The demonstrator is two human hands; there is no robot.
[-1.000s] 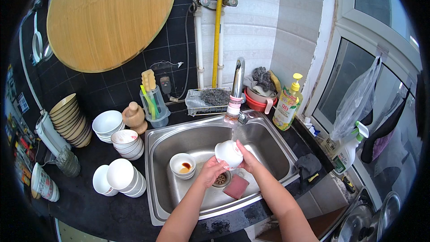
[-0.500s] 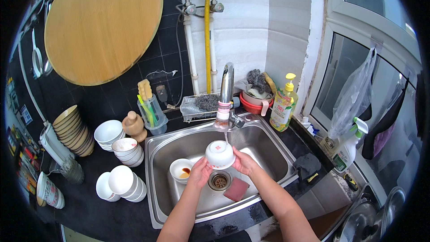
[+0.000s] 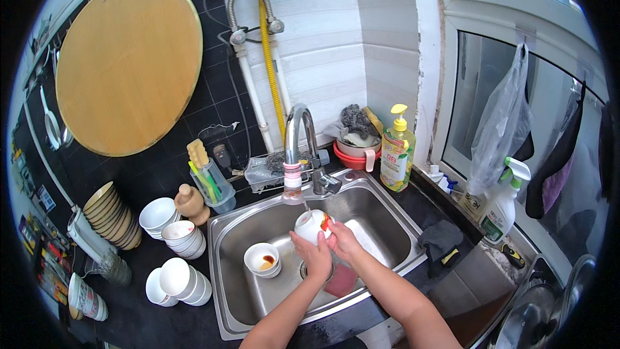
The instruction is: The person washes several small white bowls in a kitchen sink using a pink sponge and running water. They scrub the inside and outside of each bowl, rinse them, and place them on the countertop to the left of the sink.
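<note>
A white bowl with a red pattern is held tilted in both hands over the sink, beneath the faucet. A thin stream of water runs from the spout onto it. My left hand supports the near lower side, while my right hand grips the right edge by the red pattern. To the left, small white bowls, the top one with brown liquid in it, sit on the sink floor. Below my hands lies a reddish cloth or sponge, and the drain is partly hidden.
Stacked white bowls and tan bowls stand on the left counter. A utensil holder is behind the sink's left corner. A yellow-topped pump bottle stands at the back right, and a dark cloth lies by the right rim.
The bowl has turned in my hands from upside down to a tilt, showing its red pattern on the right. My right hand has come closer to my left. The view has shifted.
</note>
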